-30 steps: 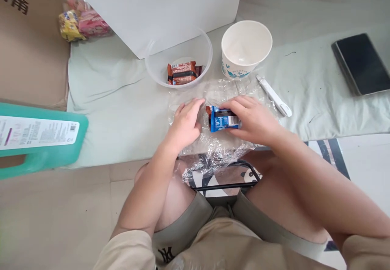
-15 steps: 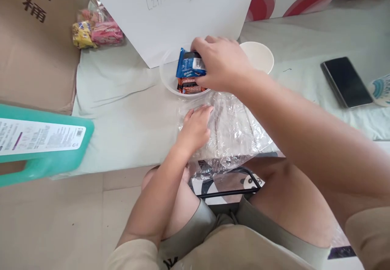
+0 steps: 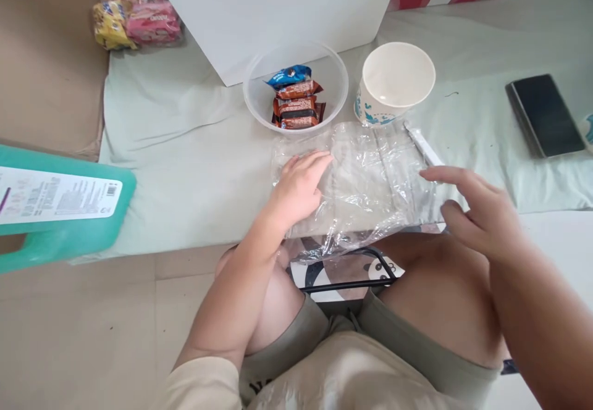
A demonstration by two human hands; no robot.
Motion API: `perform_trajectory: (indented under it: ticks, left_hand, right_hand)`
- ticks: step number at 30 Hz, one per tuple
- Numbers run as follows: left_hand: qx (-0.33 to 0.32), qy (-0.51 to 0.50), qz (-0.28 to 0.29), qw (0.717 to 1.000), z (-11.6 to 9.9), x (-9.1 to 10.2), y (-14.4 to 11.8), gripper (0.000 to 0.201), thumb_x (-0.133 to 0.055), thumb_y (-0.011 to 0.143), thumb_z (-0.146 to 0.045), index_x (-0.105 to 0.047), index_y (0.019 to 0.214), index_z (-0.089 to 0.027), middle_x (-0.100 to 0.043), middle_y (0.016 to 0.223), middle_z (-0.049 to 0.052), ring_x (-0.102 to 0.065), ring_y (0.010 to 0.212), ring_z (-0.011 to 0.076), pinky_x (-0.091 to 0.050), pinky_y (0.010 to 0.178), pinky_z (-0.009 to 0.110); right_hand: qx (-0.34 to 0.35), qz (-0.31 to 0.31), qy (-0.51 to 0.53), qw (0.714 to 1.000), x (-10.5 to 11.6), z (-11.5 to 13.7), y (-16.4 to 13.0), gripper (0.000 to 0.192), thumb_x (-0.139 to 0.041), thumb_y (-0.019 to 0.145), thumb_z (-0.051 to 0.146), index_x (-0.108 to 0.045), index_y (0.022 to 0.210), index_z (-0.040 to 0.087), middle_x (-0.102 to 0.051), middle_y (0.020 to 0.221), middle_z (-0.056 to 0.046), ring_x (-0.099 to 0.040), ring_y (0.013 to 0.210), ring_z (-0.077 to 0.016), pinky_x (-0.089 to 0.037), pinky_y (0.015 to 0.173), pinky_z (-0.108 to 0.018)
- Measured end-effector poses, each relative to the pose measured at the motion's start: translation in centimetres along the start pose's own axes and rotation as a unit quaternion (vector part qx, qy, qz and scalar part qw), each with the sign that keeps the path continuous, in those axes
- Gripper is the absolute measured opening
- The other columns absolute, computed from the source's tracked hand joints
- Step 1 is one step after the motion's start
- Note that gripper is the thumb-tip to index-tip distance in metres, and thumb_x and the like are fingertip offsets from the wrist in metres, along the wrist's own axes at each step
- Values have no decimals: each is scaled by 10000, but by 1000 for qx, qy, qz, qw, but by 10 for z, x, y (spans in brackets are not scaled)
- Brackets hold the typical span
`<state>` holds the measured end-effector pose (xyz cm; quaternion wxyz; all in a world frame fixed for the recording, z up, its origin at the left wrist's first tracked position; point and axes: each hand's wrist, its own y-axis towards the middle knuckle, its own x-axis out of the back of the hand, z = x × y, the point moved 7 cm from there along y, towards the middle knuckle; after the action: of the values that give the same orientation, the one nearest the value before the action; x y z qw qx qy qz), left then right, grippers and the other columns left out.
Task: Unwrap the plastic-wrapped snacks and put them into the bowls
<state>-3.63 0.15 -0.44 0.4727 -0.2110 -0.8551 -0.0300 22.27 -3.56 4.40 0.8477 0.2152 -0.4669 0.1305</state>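
Observation:
My left hand [image 3: 301, 188] lies with fingers stretched out on a clear plastic bag [image 3: 356, 194] spread over the table's front edge. At the bag's right side, my right hand [image 3: 477, 212] is held with its fingers apart and nothing in them. Just beyond its index finger lies a thin white strip-like packet [image 3: 424, 147]. Behind the bag stands a clear plastic bowl [image 3: 340, 86] with several wrapped snacks in it: a blue snack packet [image 3: 291, 76] at the back and brown snack packets [image 3: 297, 110] in front. To its right is a white paper tub [image 3: 382, 113] with a blue pattern, standing upright.
A black phone [image 3: 546, 117] lies at the right. A large white box [image 3: 287, 8] stands behind the bowl. At the left are a green jug [image 3: 92, 237], a cardboard box [image 3: 50, 70] and a bag of pink and yellow snacks [image 3: 152, 24].
My right hand has let go of the blue snack packet, which now lies in the bowl, and has moved back right to the plastic bag's side. My left hand stays on the bag.

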Motion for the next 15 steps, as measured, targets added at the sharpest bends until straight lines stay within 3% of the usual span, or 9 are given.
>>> perform_trajectory:
  ticks: [2, 4, 7, 9, 11, 13, 15]
  left_hand:
    - [-13, -1, -5, 1000, -1, 1, 1, 731, -446, 786, 73, -565, 1464, -173, -536, 1617, 103, -461, 1543, 243, -316, 1336, 482]
    - [-21, 0, -6, 1000, -2, 2, 1, 718, -452, 789, 76, -588, 1440, -195, -541, 1613, 91, -484, 1524, 247, -335, 1327, 493]
    - [-20, -5, -7, 1000, -2, 3, 2, 685, -456, 787, 69, -625, 1392, -206, -558, 1597, 77, -517, 1495, 242, -375, 1302, 479]
    - [-15, -22, -17, 1000, -1, 5, 2, 651, -451, 787, 56, -652, 1347, -208, -580, 1574, 65, -528, 1486, 227, -418, 1272, 442]
    - [-15, -43, -35, 998, 1, 8, 2, 598, -454, 792, 38, -677, 1286, -213, -608, 1541, 55, -541, 1475, 217, -441, 1253, 428]
    - [-24, -62, -61, 996, 4, 13, 0, 520, -471, 808, 11, -701, 1212, -221, -639, 1502, 48, -570, 1446, 216, -449, 1247, 439]
    - [-39, -84, -93, 991, 5, 22, -5, 430, -500, 822, -20, -719, 1130, -227, -674, 1454, 49, -602, 1413, 222, -461, 1237, 451]
  right_hand:
    - [18, 24, -21, 999, -6, -15, -22, 583, -568, 866, 122, -543, 1417, 310, -666, 1408, -130, -618, 1360, -396, -544, 1070, -643]
    - [34, 47, -28, 998, -13, -20, -26, 578, -657, 886, 243, -523, 1445, 306, -564, 1544, -159, -486, 1482, -446, -472, 1125, -706]
    - [46, 72, -5, 996, -23, -14, -9, 534, -711, 868, 366, -563, 1378, 305, -644, 1440, -143, -462, 1490, -448, -401, 1163, -729]
    - [57, 92, 28, 994, -28, -4, 4, 459, -665, 872, 332, -594, 1324, 298, -756, 1104, -85, -626, 1306, -387, -364, 1186, -721]
    - [58, 112, 67, 990, -28, 5, 10, 356, -613, 875, 267, -643, 1229, 289, -701, 801, -6, -722, 972, -291, -400, 1175, -671]
    - [56, 131, 110, 984, -25, 12, 10, 191, -590, 888, 230, -678, 1050, 278, -635, 711, 17, -676, 742, -218, -543, 1027, -541]
    - [51, 135, 139, 980, -19, 17, 5, 66, -597, 897, 219, -645, 885, 263, -652, 790, -16, -660, 723, -198, -588, 807, -409]
